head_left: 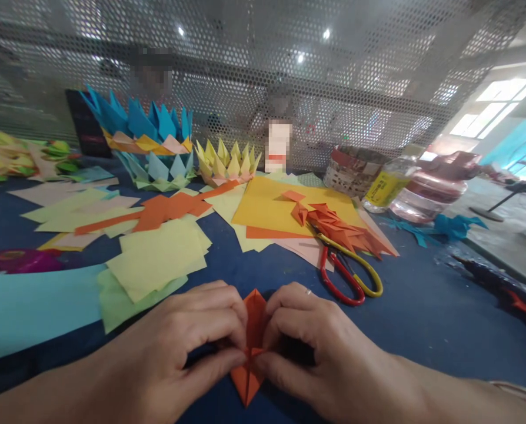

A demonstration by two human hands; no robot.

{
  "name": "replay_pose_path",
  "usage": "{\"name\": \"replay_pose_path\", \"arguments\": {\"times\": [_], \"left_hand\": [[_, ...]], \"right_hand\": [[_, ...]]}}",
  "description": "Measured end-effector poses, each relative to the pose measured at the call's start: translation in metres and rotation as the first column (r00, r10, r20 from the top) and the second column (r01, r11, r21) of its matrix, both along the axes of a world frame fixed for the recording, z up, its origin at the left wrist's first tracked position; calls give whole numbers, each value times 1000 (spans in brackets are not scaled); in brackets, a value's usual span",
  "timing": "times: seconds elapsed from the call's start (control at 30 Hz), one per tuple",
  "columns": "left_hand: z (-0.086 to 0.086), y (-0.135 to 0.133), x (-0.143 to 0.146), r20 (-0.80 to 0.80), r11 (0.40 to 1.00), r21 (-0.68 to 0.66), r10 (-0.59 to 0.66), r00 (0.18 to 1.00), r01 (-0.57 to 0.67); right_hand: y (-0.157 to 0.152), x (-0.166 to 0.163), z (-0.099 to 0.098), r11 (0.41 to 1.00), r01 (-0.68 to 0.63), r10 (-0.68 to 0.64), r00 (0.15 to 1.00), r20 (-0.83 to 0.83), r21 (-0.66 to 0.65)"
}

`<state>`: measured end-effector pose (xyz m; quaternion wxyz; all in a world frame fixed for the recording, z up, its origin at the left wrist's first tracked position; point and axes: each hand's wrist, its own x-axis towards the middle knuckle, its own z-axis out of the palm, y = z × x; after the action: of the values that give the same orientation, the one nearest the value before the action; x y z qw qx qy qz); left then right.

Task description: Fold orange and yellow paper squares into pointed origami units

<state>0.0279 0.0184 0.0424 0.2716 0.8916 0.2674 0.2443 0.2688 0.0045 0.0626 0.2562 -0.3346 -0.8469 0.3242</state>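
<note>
Orange folded paper (pixel 255 321) sits between the left hand (pixel 205 324) and right hand (pixel 305 330), near side of blue table (pixel 422 330), thumbs and fingers pinching its edges; uneven pull could plausibly skew the centre crease (pixel 248 380) or tear the small flap (pixel 257 351).

Bare hands (pixel 316 330), small ring (pixel 308 291), pale bracelet (pixel 516 387)

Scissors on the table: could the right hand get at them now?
Likely yes: the scissors lie just beyond the right hand, with nothing visible between, though it holds the folded orange paper.
</note>
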Motion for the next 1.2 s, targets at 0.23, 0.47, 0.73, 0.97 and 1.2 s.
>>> {"name": "replay_pose_path", "arguments": {"times": [0.23,0.47,0.73,0.97,1.2], "left_hand": [[-3,-2,3,14,997,78,17,1000,-18],[-3,-3,0,-23,994,107,7,1000,-5],[-6,-3,2,-13,988,155,-7,1000,9],[-10,-12,8,81,914,374,140,987,-160],[-22,-15,14,90,794,584,144,985,-170]], "right_hand": [[1,-4,-3,998,26,-28,999,29,56],[-1,-4,-4,997,23,-26,999,43,80],[0,-5,-5,997,25,-28,999,33,76],[0,-4,-6,997,35,-37,998,44,64],[-3,-5,1,996,91,-93,992,81,24]]}}
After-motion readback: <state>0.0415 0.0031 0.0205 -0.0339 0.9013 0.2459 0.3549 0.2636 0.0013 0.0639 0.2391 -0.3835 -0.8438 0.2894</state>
